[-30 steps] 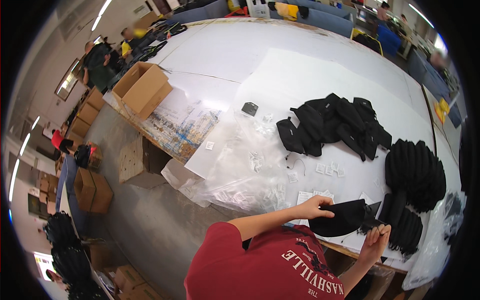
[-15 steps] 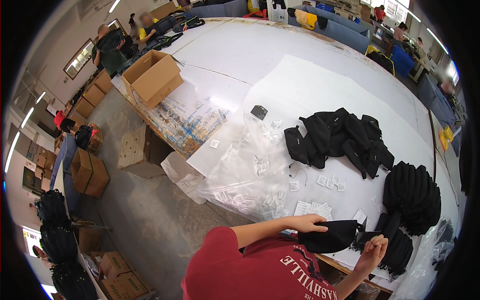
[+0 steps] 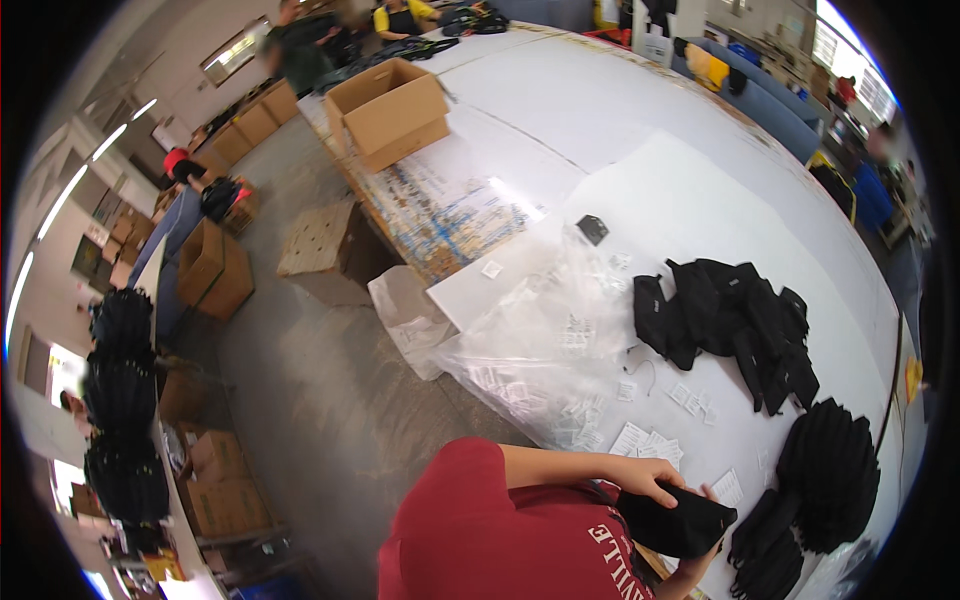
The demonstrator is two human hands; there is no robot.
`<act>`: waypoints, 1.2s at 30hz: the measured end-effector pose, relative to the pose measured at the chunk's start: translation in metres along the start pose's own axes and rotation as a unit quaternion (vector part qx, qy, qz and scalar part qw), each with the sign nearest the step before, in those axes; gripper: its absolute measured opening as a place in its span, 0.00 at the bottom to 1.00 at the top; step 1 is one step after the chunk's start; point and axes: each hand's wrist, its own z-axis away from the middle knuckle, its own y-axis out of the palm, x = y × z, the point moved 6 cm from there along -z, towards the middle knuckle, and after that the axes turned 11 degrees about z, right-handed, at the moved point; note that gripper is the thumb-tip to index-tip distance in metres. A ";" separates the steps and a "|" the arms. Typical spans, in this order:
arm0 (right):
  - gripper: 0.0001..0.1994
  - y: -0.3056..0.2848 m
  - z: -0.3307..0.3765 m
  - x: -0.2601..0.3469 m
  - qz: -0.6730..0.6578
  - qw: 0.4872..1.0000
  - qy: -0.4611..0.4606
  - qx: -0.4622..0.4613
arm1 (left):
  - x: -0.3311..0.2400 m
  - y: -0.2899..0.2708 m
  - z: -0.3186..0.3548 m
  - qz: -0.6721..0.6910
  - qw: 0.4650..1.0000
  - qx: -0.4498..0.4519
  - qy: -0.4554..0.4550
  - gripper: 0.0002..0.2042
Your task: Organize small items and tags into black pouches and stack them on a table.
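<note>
A small black fabric pouch [image 3: 675,522] is held in front of my body at the table's near edge. My left hand [image 3: 650,478] is closed over its upper left side, thumb and fingers gripping the cloth. Mostly hidden behind the pouch, my right hand [image 3: 712,556] holds its right end from below, with fingertips showing past the upper edge. Just beyond lie printed white paper labels [image 3: 645,445] and one more label [image 3: 727,487]. Stacked black pouches [image 3: 830,475] stand to the right, and a loose heap of black pouches [image 3: 735,325] lies farther off.
Clear plastic bags [image 3: 530,350] holding white labels spread over the white table [image 3: 620,215]. A dark square card [image 3: 592,230] lies at their far end. An open cardboard box [image 3: 390,115] stands at the table's far left. Other people work in the background.
My right hand has moved left from beside the pouch to hold its right end. The pouch has tilted, right end lower. The whole view has swung, moving the table rightward in the picture.
</note>
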 end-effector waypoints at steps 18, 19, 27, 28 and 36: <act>0.28 0.001 0.016 -0.038 -0.007 0.994 0.105 -0.026 | -0.020 -0.015 0.024 0.069 0.994 0.053 -0.063 0.14; 0.26 0.000 0.016 -0.036 0.015 0.994 0.097 -0.051 | -0.024 -0.017 0.025 0.069 0.994 0.055 -0.064 0.14; 0.12 -0.051 0.032 -0.051 -0.036 0.981 0.054 -0.185 | -0.047 -0.055 0.048 -0.345 0.927 -0.128 -0.078 0.14; 0.12 -0.048 0.038 -0.042 -0.037 0.980 0.053 -0.190 | -0.043 -0.052 0.048 -0.338 0.929 -0.117 -0.088 0.15; 0.23 -0.088 0.095 -0.037 0.153 0.942 0.172 -0.244 | -0.039 -0.049 0.047 -0.363 0.917 -0.092 -0.135 0.13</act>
